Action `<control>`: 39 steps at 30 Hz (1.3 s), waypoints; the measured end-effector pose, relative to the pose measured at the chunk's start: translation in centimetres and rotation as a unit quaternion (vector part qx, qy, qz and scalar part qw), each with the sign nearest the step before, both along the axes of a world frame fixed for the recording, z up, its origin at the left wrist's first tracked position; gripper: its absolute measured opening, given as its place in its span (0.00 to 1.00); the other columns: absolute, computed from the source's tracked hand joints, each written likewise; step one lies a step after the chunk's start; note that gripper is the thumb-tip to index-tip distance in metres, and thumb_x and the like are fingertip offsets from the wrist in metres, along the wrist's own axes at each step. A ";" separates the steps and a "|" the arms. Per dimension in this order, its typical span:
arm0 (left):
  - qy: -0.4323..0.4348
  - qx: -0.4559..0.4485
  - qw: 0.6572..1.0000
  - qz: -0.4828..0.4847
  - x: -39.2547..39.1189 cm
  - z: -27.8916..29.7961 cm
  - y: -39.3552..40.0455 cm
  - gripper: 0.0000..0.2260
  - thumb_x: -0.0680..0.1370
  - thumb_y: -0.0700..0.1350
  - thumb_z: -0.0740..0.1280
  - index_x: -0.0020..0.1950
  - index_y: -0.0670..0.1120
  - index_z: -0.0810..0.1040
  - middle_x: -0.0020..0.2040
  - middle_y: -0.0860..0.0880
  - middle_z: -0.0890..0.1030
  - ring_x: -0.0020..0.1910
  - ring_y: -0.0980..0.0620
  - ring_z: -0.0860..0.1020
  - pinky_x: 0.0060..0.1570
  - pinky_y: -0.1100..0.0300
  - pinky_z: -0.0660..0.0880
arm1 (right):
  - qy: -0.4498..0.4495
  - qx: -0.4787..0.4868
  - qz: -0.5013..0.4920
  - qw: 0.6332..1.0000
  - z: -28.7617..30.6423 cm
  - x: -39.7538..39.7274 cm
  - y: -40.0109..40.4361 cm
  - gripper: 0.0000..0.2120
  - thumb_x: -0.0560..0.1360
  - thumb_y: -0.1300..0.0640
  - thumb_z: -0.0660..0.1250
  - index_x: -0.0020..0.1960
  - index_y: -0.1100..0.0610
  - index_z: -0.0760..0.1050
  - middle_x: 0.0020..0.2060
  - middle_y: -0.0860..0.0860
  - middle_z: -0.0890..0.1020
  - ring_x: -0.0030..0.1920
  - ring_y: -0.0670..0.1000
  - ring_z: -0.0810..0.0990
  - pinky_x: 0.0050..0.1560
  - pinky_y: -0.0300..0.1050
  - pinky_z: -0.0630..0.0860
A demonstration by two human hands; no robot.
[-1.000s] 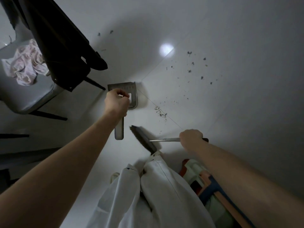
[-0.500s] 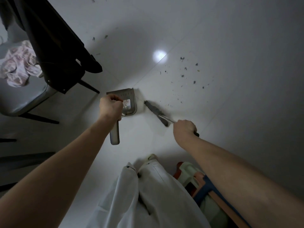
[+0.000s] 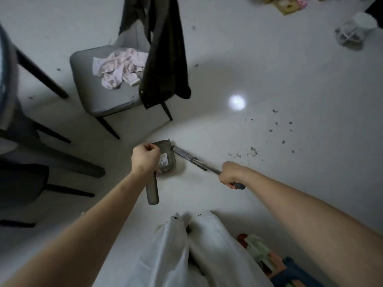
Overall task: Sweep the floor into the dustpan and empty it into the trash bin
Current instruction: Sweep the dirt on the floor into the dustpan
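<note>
Two hands work low over a pale tiled floor (image 3: pixel 269 65). At the centre of the view the left hand (image 3: pixel 145 159) is curled in a fist round the handle of a grey dustpan (image 3: pixel 167 160), whose pan rests on the floor with a small label showing on its back wall; the free end of the handle sticks out toward 6 o'clock below the wrist. At about 4 o'clock from the pan, the right hand (image 3: pixel 230 174) grips the dark handle of a small brush (image 3: pixel 187 157), fingers wrapped tight. The brush head lies just beside the pan's right edge, at its 3 o'clock side; whether the two touch cannot be told.

Scattered dark debris (image 3: pixel 253 152) lies on the floor at 3 o'clock from the brush, with more specks further out toward 2 o'clock. A white trash bin (image 3: pixel 355 30) with a liner stands well apart at 1 o'clock, near the frame's corner.

At 11 o'clock stands a grey chair (image 3: pixel 105 94) with a crumpled pink cloth (image 3: pixel 120 68) on its seat and a black jacket (image 3: pixel 163 50) hung over its back. White trouser legs (image 3: pixel 186 251) fill the 6 o'clock edge.
</note>
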State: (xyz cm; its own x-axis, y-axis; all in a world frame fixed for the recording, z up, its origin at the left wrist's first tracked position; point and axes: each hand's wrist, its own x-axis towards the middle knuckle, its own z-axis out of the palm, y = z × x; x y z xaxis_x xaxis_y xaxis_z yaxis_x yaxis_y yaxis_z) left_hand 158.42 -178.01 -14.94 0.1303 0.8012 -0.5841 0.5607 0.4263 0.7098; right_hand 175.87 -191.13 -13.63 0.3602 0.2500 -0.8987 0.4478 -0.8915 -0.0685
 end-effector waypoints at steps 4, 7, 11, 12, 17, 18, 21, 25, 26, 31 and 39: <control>0.001 -0.018 0.996 0.092 -5.6 -0.2 1.6 0.09 0.75 0.33 0.57 0.40 0.41 0.73 0.24 0.47 0.72 0.17 0.51 0.67 0.23 0.62 0.67 | -0.015 0.011 0.107 0.994 -0.9 -5.4 4.8 0.08 0.75 0.69 0.54 0.38 0.63 0.66 0.27 0.58 0.70 0.22 0.51 0.67 0.22 0.36 0.63; 0.013 -0.031 0.991 0.129 -8.3 -0.4 2.3 0.07 0.77 0.34 0.58 0.43 0.41 0.74 0.30 0.45 0.73 0.19 0.51 0.69 0.27 0.61 0.69 | -0.007 0.007 0.111 0.994 -2.9 -7.7 7.6 0.06 0.77 0.69 0.53 0.48 0.65 0.68 0.31 0.60 0.74 0.21 0.52 0.71 0.21 0.38 0.68; 0.017 -0.035 0.976 0.213 -10.3 -0.8 3.3 0.07 0.78 0.35 0.57 0.44 0.41 0.74 0.30 0.45 0.72 0.19 0.51 0.69 0.25 0.61 0.68 | 0.020 0.020 0.081 0.996 -5.3 -7.9 10.7 0.10 0.78 0.68 0.54 0.58 0.66 0.67 0.51 0.67 0.78 0.16 0.53 0.75 0.17 0.39 0.71; 0.011 -0.036 0.966 0.255 -10.5 -1.1 3.6 0.07 0.77 0.35 0.57 0.44 0.41 0.74 0.29 0.45 0.72 0.18 0.52 0.68 0.24 0.62 0.68 | 0.005 0.028 0.124 0.992 -5.7 -7.5 12.2 0.07 0.77 0.69 0.54 0.52 0.65 0.68 0.47 0.64 0.78 0.17 0.52 0.74 0.18 0.38 0.69; -0.028 -0.020 0.941 0.338 -7.6 -1.7 4.6 0.05 0.76 0.35 0.59 0.44 0.40 0.74 0.29 0.44 0.72 0.18 0.52 0.69 0.21 0.65 0.68 | -0.036 0.087 0.236 0.967 -8.4 -5.3 15.4 0.10 0.75 0.70 0.56 0.54 0.64 0.70 0.37 0.57 0.75 0.31 0.54 0.75 0.24 0.41 0.69; -0.039 -0.016 0.935 0.352 -6.3 -1.9 4.8 0.05 0.76 0.35 0.60 0.45 0.40 0.75 0.30 0.44 0.73 0.20 0.52 0.69 0.22 0.64 0.69 | -0.045 0.098 0.265 0.958 -9.1 -4.4 16.1 0.12 0.75 0.69 0.57 0.57 0.64 0.71 0.41 0.57 0.76 0.33 0.55 0.76 0.23 0.41 0.68; -0.064 -0.012 0.918 0.392 -2.4 -2.7 5.9 0.05 0.76 0.35 0.62 0.51 0.41 0.74 0.34 0.44 0.75 0.23 0.52 0.71 0.22 0.64 0.69 | -0.056 0.124 0.303 0.943 -10.9 -1.5 18.7 0.13 0.75 0.67 0.58 0.59 0.66 0.72 0.50 0.59 0.79 0.36 0.55 0.76 0.23 0.40 0.67; -0.020 -0.004 0.912 0.411 3.3 -4.1 7.7 0.10 0.75 0.36 0.62 0.54 0.44 0.74 0.42 0.45 0.77 0.32 0.49 0.76 0.27 0.60 0.72 | -0.061 0.144 0.328 0.932 -12.9 2.1 22.9 0.13 0.76 0.67 0.57 0.57 0.66 0.74 0.43 0.57 0.76 0.29 0.53 0.74 0.21 0.39 0.65; 0.001 -0.005 0.909 0.418 4.8 -4.4 7.8 0.10 0.74 0.37 0.62 0.54 0.44 0.74 0.43 0.46 0.77 0.35 0.48 0.77 0.31 0.57 0.76 | -0.064 0.147 0.354 0.922 -13.3 2.7 23.7 0.13 0.76 0.67 0.57 0.57 0.66 0.75 0.42 0.57 0.75 0.30 0.54 0.75 0.21 0.39 0.64; 0.071 -0.007 0.892 0.446 8.3 -6.8 8.4 0.09 0.72 0.39 0.61 0.51 0.46 0.74 0.46 0.46 0.78 0.45 0.41 0.80 0.49 0.47 0.80 | -0.057 0.115 0.394 0.910 -16.1 3.1 26.6 0.14 0.76 0.69 0.55 0.59 0.67 0.72 0.41 0.59 0.79 0.29 0.55 0.73 0.18 0.34 0.63; 0.125 -0.013 0.875 0.467 7.1 -9.4 5.1 0.09 0.71 0.37 0.61 0.50 0.45 0.74 0.43 0.47 0.77 0.45 0.41 0.80 0.49 0.47 0.80 | 0.023 0.058 0.305 0.950 -16.7 4.6 25.5 0.09 0.75 0.71 0.50 0.47 0.65 0.68 0.28 0.58 0.72 0.24 0.49 0.65 0.25 0.34 0.63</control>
State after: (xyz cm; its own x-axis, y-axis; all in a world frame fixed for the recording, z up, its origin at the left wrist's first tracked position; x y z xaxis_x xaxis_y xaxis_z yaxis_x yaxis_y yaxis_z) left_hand 165.56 -172.93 -24.37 -0.7090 0.4753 -0.5210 0.0941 0.7959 0.5981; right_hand 180.48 -165.61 -30.31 0.0778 0.4972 -0.8641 0.8728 -0.4528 -0.1820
